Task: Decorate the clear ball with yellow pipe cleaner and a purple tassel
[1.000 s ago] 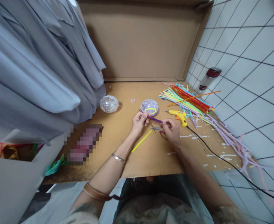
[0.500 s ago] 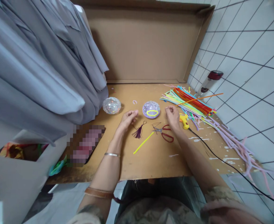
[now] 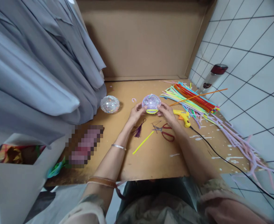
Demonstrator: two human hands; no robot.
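A clear, dome-shaped ball (image 3: 151, 101) with a lilac rim is gripped from both sides. On its left edge are the fingers of my left hand (image 3: 137, 113); its right edge is held by my right hand (image 3: 167, 112). A yellow pipe-cleaner loop (image 3: 152, 111) shows at the near side of the ball. Closer to me lie a dark purple tassel (image 3: 139, 130), red-handled scissors (image 3: 167, 134) and a straight yellow pipe cleaner (image 3: 143, 143). The yellow glue gun (image 3: 185, 118) rests just right of my right hand.
A second clear ball (image 3: 110, 104) sits at the left. Piled at the right are many coloured pipe cleaners (image 3: 193, 99), near a jar with a dark red lid (image 3: 213, 76). The black cord (image 3: 211, 152) runs off to the right. Grey cloth (image 3: 45, 62) hangs on the left.
Both hands have moved inward and forward from either side of the ball and taken hold of it. The ball now looks tilted, and its yellow loop appears flatter.
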